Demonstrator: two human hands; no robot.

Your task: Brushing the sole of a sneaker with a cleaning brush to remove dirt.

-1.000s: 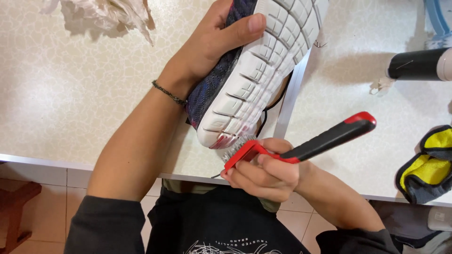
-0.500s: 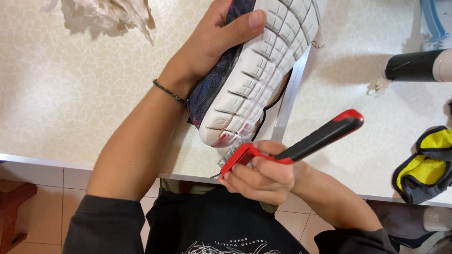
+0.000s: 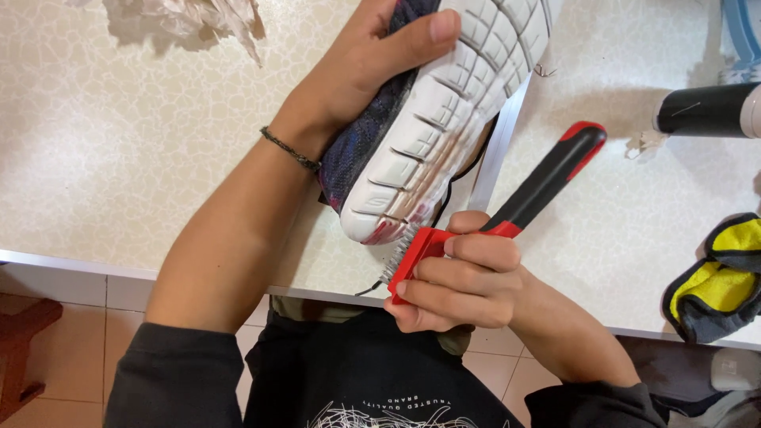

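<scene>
Left hand [image 3: 372,71] clamped on shoe [image 3: 444,119], sole turned up, long axis tilted up-right | toe end held just above brush [image 3: 507,214] bristles | right hand [image 3: 460,285] closed around brush head, nearer the toe | cloth [image 3: 717,277] lying far right on table [image 3: 119,158].

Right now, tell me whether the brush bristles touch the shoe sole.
Touching. The head view shows the brush bristles pressed against the toe edge of the white sole, no gap visible.
</scene>
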